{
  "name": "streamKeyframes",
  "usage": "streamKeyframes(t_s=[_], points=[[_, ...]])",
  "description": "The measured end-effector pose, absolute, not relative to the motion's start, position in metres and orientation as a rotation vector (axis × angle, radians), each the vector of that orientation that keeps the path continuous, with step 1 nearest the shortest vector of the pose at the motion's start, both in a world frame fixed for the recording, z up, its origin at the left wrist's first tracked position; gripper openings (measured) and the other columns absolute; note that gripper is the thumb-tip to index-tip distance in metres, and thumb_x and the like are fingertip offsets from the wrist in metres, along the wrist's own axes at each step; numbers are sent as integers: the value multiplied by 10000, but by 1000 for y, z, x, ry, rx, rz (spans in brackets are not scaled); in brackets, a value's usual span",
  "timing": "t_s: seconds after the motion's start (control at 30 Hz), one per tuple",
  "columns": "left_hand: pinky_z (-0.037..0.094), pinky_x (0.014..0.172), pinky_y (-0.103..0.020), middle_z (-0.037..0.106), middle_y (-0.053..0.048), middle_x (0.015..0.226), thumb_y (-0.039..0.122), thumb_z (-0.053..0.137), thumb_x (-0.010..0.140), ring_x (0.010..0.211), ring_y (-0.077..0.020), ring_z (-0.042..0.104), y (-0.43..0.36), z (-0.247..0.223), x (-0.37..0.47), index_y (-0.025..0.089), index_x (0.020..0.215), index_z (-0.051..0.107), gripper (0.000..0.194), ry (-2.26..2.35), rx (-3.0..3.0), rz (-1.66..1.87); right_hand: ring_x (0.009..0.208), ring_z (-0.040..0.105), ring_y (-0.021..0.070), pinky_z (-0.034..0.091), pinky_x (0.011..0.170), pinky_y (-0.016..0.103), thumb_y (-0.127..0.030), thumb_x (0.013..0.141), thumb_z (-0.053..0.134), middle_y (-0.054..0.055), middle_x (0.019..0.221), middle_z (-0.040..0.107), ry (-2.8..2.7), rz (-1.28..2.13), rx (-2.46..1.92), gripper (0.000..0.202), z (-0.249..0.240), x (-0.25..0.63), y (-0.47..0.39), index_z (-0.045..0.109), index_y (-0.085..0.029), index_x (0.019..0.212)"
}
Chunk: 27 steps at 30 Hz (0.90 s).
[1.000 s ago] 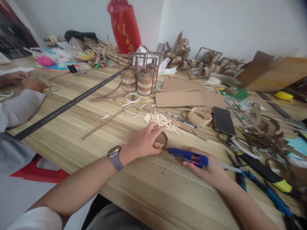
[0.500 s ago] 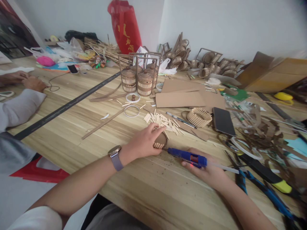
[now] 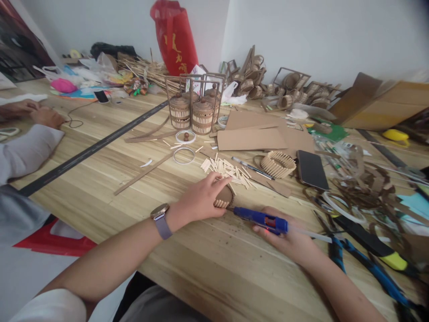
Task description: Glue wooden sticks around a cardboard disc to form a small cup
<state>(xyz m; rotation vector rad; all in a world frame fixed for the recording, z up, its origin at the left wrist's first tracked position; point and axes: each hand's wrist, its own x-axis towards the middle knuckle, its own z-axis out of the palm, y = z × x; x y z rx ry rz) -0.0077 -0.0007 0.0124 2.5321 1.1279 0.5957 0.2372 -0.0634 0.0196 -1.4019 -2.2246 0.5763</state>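
My left hand (image 3: pixel 201 197) grips a small round brown base (image 3: pixel 225 195) whose near edge carries a row of short wooden sticks. In my right hand (image 3: pixel 284 235) is a blue glue gun (image 3: pixel 259 219) with a small red light and a pale glue stick out of its back. The gun's nozzle points left and meets or nearly meets the base's right edge. Just beyond the base lies a pile of short sticks (image 3: pixel 231 170). A ring of upright sticks (image 3: pixel 278 164) stands behind, to the right.
Lidded stick baskets (image 3: pixel 202 117) in frames stand at the back, near cardboard sheets (image 3: pixel 253 139). A phone (image 3: pixel 312 170), pliers (image 3: pixel 372 268) and brown strips (image 3: pixel 372 179) lie right. Another person's hands (image 3: pixel 47 117) rest at far left, beyond a black strip (image 3: pixel 94 150).
The glue gun and my right hand have shifted very slightly to the left. My left hand keeps its hold on the base.
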Motion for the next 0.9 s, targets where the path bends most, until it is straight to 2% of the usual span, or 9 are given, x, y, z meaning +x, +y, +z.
streamKeyframes(t_s=[0.57,0.73,0.9], points=[[493,897,-408,398,-104,1329,316,689,721,1111,-281,538,-1,13,-8,265,1367,334,739,1108,2516,595,629,603,179,489,574,280,-412,831,549,27,687,609,-2222,554,-1448,218,20,237,-63,541,-218,735],[491,900,-401,401,-111,1329,311,699,712,1104,-279,546,-1,13,-8,248,1355,349,735,1123,2525,586,685,621,188,495,606,287,-395,842,548,53,747,633,-2240,531,-1409,199,18,238,-63,567,-204,792],[493,889,-393,412,-98,1314,309,697,714,1094,-273,551,-1,12,-8,268,1361,336,743,1122,2524,601,611,583,172,459,543,274,-392,841,551,26,672,584,-2263,479,-1375,230,20,236,-63,497,-223,694]])
